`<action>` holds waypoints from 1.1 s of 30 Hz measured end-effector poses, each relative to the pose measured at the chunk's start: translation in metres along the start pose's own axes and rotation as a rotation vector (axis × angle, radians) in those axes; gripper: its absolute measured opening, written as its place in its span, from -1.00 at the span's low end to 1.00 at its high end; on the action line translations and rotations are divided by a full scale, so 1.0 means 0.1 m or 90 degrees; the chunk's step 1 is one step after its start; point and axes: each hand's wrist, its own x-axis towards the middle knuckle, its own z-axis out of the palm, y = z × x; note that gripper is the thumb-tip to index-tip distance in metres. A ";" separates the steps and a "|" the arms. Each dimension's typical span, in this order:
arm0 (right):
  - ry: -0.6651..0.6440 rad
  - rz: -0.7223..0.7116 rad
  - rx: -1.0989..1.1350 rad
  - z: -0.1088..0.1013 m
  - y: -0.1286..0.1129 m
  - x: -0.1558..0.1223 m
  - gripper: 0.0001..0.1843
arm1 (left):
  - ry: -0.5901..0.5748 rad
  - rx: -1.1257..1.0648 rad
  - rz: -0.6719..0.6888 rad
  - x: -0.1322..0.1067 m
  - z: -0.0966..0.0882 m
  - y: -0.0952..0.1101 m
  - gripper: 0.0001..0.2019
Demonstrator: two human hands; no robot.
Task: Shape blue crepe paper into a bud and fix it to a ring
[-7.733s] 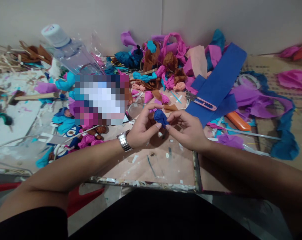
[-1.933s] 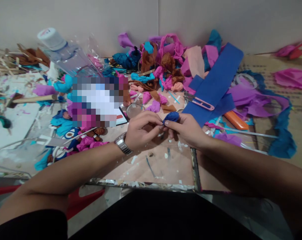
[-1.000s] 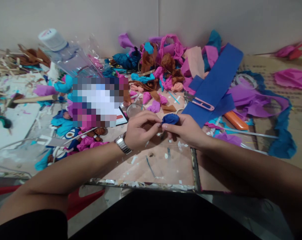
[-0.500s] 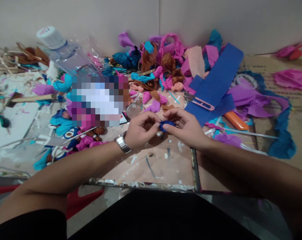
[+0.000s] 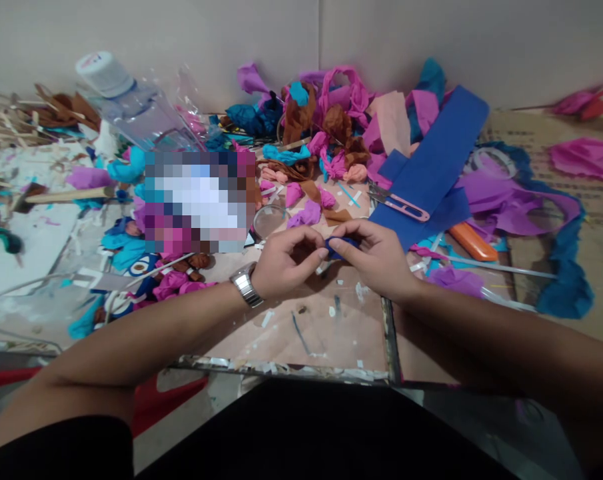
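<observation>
Your right hand (image 5: 384,260) is pinching the blue paper (image 5: 333,254), left of and nearer you than the pink snips (image 5: 396,203) | your left hand (image 5: 284,263) is meeting its edge, grip unclear | you're probably shaping: keep turning gently, sparing folds | blue strip (image 5: 434,163) is lying under the snips; roomier space is stretching snips-to-front table edge (image 5: 291,375)

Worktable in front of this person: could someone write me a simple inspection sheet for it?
Surface: brown worktable, stained and strewn with small bits.
Work items: blue piece, held; blue strip with pink-handled snips lying partly on it.
Clutter: coloured scraps, orange object, clear bottle; a pixelated patch hides part.
Hands: right hand holds the blue piece; left hand at its edge, contact unclear.
Cables: pale cord at left.
Surroundings: wall behind; red plastic below the table edge.
</observation>
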 end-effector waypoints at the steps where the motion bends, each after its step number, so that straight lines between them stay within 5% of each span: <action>1: 0.004 -0.002 0.006 0.01 0.00 0.00 -0.73 | -0.005 0.017 0.005 0.00 0.00 0.01 -0.84; 10: 0.000 -0.049 -0.035 0.03 -0.02 -0.04 -0.81 | 0.003 0.029 0.050 0.05 -0.03 0.04 -0.80; 18: 0.021 -0.285 -0.179 0.00 -0.02 -0.03 -0.97 | 0.000 0.002 0.045 0.05 -0.05 0.07 -0.80; 25: 0.028 -0.399 -0.227 -0.01 0.01 0.00 -0.88 | 0.011 -0.007 0.018 0.03 -0.03 0.07 -0.80; 33: 0.037 -0.422 -0.250 -0.03 0.03 0.01 -0.82 | 0.013 0.000 0.048 0.04 -0.04 0.07 -0.82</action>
